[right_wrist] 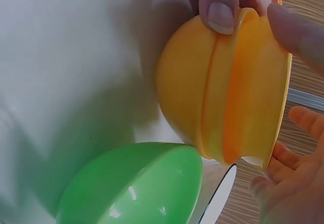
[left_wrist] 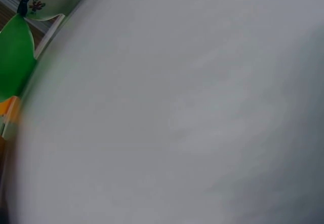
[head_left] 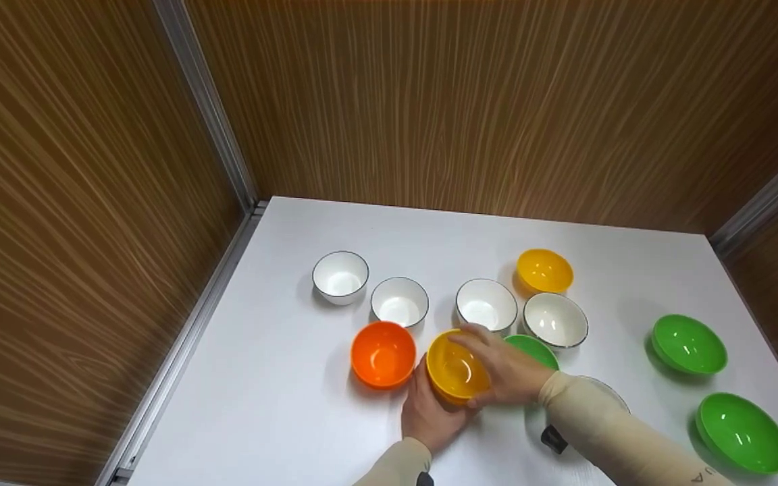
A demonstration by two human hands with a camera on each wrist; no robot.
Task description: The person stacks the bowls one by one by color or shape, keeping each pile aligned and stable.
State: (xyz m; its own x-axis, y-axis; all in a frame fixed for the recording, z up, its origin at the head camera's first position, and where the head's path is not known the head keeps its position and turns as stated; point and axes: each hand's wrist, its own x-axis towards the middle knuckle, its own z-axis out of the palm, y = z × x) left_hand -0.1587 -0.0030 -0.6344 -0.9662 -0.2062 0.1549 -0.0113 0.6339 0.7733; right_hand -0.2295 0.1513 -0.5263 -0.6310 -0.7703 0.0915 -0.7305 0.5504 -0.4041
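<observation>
Two yellow bowls (head_left: 455, 364) are nested together, held between both hands. In the right wrist view the upper yellow bowl (right_wrist: 260, 92) stands partly out of the lower yellow bowl (right_wrist: 185, 77). My left hand (head_left: 433, 415) grips the lower bowl from the near left side, its thumb at the rim. Across the upper bowl spans my right hand (head_left: 514, 370), thumb on the near side and fingers on the far side. Just left is an orange bowl (head_left: 383, 356). A green bowl (head_left: 533, 349) sits to the right, partly hidden by the right hand.
Several white dark-rimmed bowls (head_left: 340, 275) stand beyond the hands, with another yellow bowl (head_left: 544, 271) farther back. One white bowl (head_left: 608, 390) is mostly hidden under the right forearm. Two green bowls (head_left: 689, 345) lie at the right. Wood-grain panels (head_left: 463, 108) enclose the white table (head_left: 261, 405).
</observation>
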